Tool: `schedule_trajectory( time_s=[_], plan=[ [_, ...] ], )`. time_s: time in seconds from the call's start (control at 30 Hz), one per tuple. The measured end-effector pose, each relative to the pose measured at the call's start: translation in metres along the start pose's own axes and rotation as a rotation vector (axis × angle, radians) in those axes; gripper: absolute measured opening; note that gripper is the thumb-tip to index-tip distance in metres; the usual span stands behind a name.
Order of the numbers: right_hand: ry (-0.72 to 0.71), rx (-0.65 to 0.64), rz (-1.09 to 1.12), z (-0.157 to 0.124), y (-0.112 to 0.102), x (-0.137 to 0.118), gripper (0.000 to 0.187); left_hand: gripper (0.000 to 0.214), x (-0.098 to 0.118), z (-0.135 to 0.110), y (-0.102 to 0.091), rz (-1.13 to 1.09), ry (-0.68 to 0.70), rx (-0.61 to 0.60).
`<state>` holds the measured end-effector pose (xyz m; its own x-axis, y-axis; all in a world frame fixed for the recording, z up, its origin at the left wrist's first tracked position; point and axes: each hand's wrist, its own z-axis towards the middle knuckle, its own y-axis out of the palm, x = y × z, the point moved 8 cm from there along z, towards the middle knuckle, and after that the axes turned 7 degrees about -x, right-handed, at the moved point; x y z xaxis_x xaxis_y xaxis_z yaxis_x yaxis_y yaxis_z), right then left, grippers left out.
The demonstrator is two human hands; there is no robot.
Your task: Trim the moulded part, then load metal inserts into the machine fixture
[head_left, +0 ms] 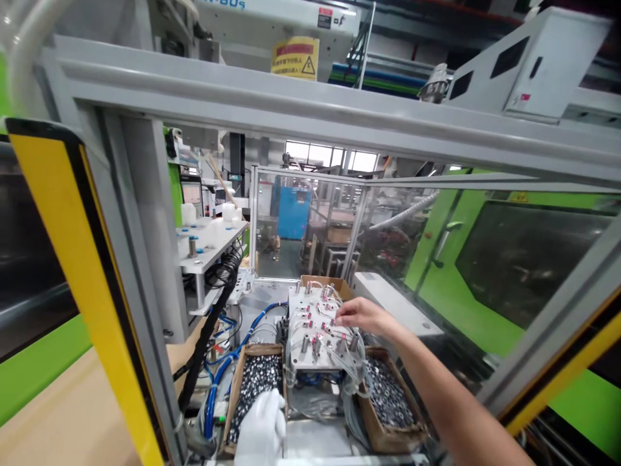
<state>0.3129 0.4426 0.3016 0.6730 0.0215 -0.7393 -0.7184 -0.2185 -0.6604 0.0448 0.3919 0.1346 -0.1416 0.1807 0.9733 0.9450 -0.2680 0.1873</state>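
My right hand (363, 316), bare, reaches over the right side of a pale fixture plate (303, 355). Its thumb and fingers are pinched together just above the plate; whatever they hold is too small to make out. Metal pins, thin clear tubes and small red lights cover the plate. In a white glove, my left hand (262, 427) is low in the view, over the front part of the left cardboard box (237, 382) of small shiny metal parts (262, 375). The left fingers are curled together, and anything inside them is hidden.
Another cardboard box (388, 443) of small metal parts (391, 395) stands right of the plate. Blue hoses (213, 395) run along the left. A grey frame bar (291, 94) crosses above, and yellow-edged posts (82, 278) flank the opening. A white shelf (208, 243) juts in at left.
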Motion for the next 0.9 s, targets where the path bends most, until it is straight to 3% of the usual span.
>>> schedule_trajectory(
  time_s=[0.1,0.2,0.3,0.47,0.6,0.9],
  plan=[
    [0.088,-0.148,0.021,0.027,0.001,0.033,0.039,0.033,0.004,0.019,-0.018,0.177,0.042,0.057],
    [0.119,-0.23,0.02,0.035,0.016,0.047,0.034,0.027,0.003,0.033,-0.025,0.328,0.081,0.11],
    [0.143,-0.242,0.015,0.035,0.023,0.055,0.028,0.025,-0.002,0.042,-0.025,0.475,0.117,0.144],
    [0.17,-0.231,0.0,0.037,0.024,0.068,0.027,0.051,-0.01,0.048,-0.019,0.829,0.084,0.082],
    [0.176,-0.237,-0.041,0.04,0.024,0.072,0.028,0.056,-0.011,0.045,-0.021,0.811,0.038,0.055],
    [0.142,-0.21,-0.191,0.033,0.017,0.059,0.039,0.036,-0.015,0.04,-0.026,0.824,-0.094,0.094]
  ],
)
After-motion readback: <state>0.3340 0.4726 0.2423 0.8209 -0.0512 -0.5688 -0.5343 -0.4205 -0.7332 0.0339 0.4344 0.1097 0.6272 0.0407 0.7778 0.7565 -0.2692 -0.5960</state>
